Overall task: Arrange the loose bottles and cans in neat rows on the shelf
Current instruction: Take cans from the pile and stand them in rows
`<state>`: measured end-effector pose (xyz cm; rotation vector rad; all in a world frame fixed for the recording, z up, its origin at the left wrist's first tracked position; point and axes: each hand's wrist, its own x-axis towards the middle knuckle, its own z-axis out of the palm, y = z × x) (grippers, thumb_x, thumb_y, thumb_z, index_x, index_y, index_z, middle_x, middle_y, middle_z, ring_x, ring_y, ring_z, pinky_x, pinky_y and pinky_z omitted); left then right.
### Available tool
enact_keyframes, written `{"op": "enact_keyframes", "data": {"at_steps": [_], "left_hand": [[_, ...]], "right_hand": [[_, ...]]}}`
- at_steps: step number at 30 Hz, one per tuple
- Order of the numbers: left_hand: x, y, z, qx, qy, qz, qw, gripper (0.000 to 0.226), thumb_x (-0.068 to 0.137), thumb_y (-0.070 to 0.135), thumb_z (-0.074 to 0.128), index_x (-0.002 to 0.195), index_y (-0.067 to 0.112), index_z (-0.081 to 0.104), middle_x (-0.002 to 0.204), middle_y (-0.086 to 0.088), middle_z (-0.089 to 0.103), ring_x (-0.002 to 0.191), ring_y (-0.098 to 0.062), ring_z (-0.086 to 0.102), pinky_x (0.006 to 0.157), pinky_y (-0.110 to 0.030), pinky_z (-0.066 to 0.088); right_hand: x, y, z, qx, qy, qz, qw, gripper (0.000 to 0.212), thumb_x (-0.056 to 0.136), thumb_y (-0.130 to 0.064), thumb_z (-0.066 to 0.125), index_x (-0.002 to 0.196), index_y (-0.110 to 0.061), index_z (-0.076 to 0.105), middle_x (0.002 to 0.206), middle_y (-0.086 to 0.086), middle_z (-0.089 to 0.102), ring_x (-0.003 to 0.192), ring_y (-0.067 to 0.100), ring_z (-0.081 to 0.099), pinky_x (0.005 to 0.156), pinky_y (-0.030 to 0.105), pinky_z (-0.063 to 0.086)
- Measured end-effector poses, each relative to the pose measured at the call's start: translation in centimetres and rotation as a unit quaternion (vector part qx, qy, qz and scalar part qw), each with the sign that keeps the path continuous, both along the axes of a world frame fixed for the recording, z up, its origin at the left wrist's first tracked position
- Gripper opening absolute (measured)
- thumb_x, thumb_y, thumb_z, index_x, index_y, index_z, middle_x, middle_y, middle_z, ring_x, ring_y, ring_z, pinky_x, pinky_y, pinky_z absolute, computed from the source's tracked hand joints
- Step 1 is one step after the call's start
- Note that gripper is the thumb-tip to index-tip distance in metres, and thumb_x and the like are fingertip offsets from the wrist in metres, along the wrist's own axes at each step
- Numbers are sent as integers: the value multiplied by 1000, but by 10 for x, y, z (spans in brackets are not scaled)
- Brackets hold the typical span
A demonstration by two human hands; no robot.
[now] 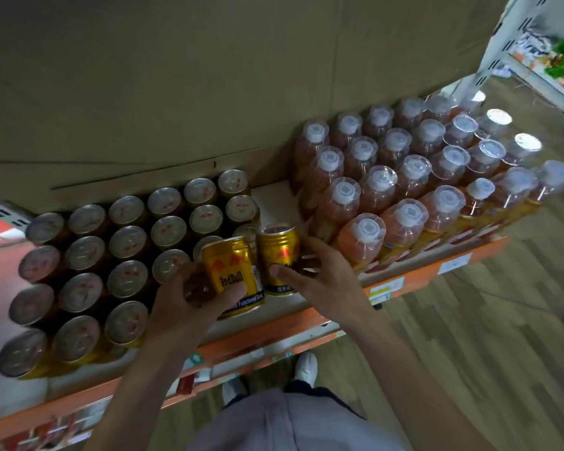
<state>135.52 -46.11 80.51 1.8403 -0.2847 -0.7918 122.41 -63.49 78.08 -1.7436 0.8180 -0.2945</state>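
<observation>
Gripping near-upright cans side by side, gold can (232, 275) in left hand (183, 304), second can (279, 252) in right hand (323, 284), rows (127, 242) just beyond.

Both my bare forearms were stretched forward, side by side, wrists nearly straight. My left hand (189, 301) gripped the near can (232, 265), thumb laid across its front and fingers curled round its left side. My right hand (319, 281) held the second can (280, 249) just beside it, thumb tip pressed on the front and the other fingers spread round the right side, blurred, palm turned to the left.
</observation>
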Motion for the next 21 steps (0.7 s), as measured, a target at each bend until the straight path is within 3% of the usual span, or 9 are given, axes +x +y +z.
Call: {"op": "enact_keyframes", "data": {"at_steps": [3, 8, 12, 15, 17, 21], "left_hand": [[4, 4, 2, -2, -10, -5, 1000, 60, 52, 58, 90, 100, 31, 67, 91, 17, 72, 90, -6, 69, 79, -35, 55], [8, 13, 4, -8, -21, 7, 1000, 35, 66, 33, 83, 96, 30, 65, 82, 21, 71, 78, 7, 66, 56, -13, 49], [10, 24, 3, -16, -3, 31, 999, 35, 68, 27, 83, 98, 26, 65, 82, 18, 72, 81, 4, 67, 59, -14, 51], [9, 31, 3, -7, -5, 33, 999, 43, 59, 39, 81, 97, 28, 65, 85, 20, 72, 81, 5, 66, 75, -25, 51], [9, 34, 4, -3, -6, 33, 999, 40, 62, 38, 82, 97, 29, 64, 84, 23, 71, 80, 9, 64, 76, -25, 49], [8, 36, 6, -2, -17, 33, 999, 54, 56, 45, 80, 103, 22, 65, 87, 20, 72, 81, 5, 66, 78, -26, 50]], "right_hand": [[4, 4, -15, 16, -15, 10, 1000, 54, 77, -39, 84, 123, -25, 59, 113, -10, 68, 104, 6, 65, 93, 37, 57], [9, 11, -38, -5, -37, 39, 999, 62, 79, -18, 85, 131, -18, 49, 125, -6, 63, 114, 11, 64, 100, 31, 52], [10, 17, -52, -11, -44, 54, 998, 63, 79, -13, 83, 131, -16, 48, 125, -6, 64, 118, 15, 63, 100, 33, 51], [12, 24, -68, 3, -25, 58, 998, 64, 77, -14, 83, 129, -25, 48, 126, -6, 64, 120, 12, 61, 102, 35, 50], [12, 29, -79, 2, 1, 52, 999, 64, 76, -14, 83, 124, -35, 46, 123, -8, 66, 117, 6, 61, 99, 36, 52], [13, 31, -84, -8, 30, 29, 999, 65, 75, -17, 85, 118, -42, 44, 120, -12, 66, 110, -1, 61, 88, 22, 50]]}}
